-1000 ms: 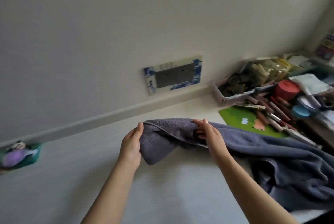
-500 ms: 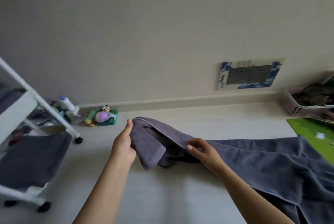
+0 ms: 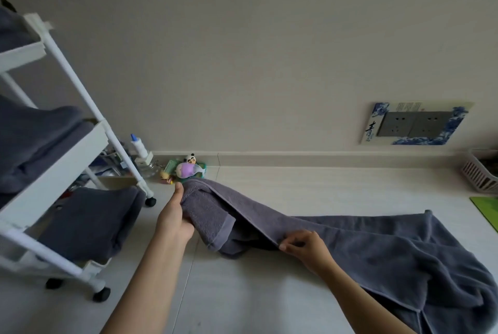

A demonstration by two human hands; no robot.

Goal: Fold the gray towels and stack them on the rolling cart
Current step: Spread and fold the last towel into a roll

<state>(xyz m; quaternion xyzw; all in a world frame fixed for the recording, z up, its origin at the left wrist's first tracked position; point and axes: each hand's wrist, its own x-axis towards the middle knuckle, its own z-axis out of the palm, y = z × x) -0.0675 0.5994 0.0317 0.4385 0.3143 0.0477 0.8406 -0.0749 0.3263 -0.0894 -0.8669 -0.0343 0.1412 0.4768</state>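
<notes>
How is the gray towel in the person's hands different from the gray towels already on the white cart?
The towel on the floor is spread long and rumpled; the cart towels lie folded in compact piles. It trails across the floor while they sit on the rolling cart's shelves. The left hand and right hand grip it; nothing touches them. Both look the same dark gray terry.

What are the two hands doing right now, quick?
Left hand: closed, gripping the end of the gray towel.
Right hand: closed, pinching the same towel's folded edge.
</notes>
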